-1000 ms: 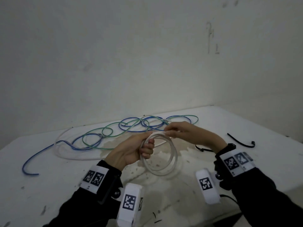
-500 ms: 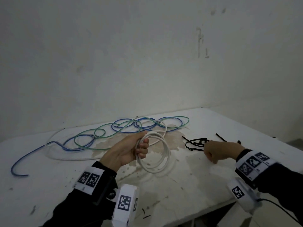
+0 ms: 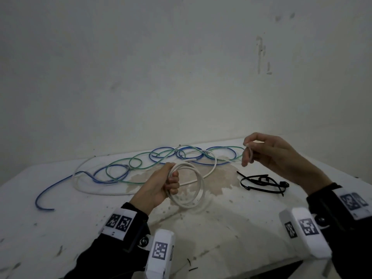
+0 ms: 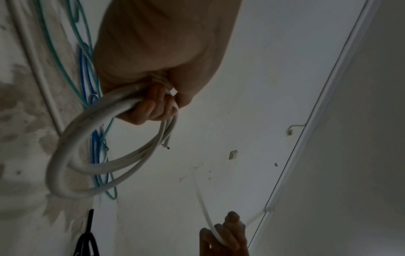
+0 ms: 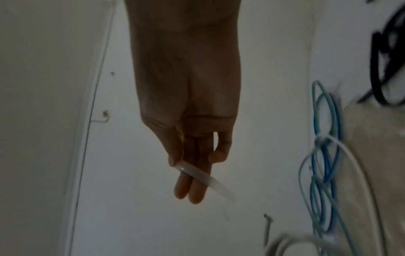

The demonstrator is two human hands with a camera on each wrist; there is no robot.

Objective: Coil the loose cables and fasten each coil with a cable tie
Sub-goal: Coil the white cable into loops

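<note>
A white cable coil (image 3: 198, 190) of a few loops hangs just above the table, and my left hand (image 3: 173, 183) grips it at its left side. The left wrist view shows those fingers (image 4: 153, 107) curled round the coil (image 4: 65, 155), with a cut cable end poking out. My right hand (image 3: 248, 147) is raised to the right of the coil and apart from it. It pinches a thin, pale, translucent strip (image 3: 250, 157) that looks like a cable tie. In the right wrist view the strip (image 5: 203, 176) lies between thumb and fingers.
Loose blue cable (image 3: 60, 184), green cable (image 3: 141, 160) and more white cable (image 3: 84, 186) sprawl over the back of the stained white table (image 3: 221, 228). A bundle of black cable ties (image 3: 261, 182) lies under my right hand. A wall stands close behind.
My right hand left the coil, dropped as a fist beside the black ties, then rose holding the pale strip. My left hand kept its grip on the coil.
</note>
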